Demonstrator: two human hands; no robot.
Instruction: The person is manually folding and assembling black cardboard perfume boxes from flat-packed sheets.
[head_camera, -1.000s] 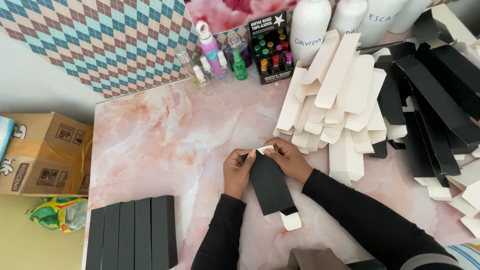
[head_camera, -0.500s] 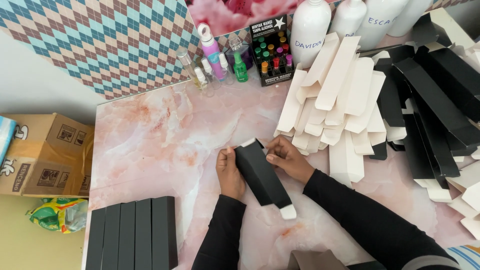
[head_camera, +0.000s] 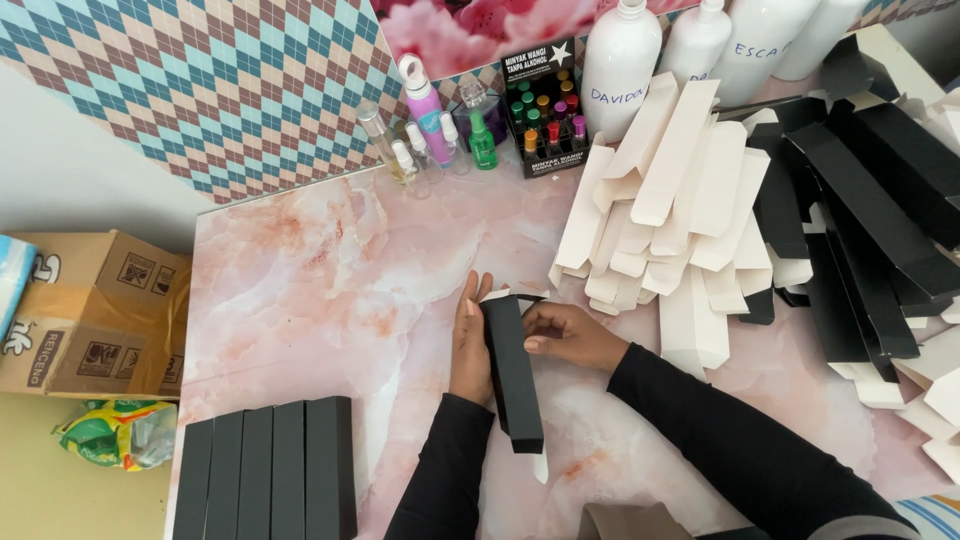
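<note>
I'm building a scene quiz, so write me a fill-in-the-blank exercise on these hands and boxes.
1. Both hands hold a long ____ box above the marble table.
2. The left hand grips the box's ____ side as the camera sees it.
3. The row of finished boxes lies at the table's ____ left corner.

Missing words: black; left; near

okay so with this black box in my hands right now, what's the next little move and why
Probably tuck the open white flap at the far end of the black box closed. The left hand braces its side, the right hand sits by that end, and the flap there stands open.
</note>
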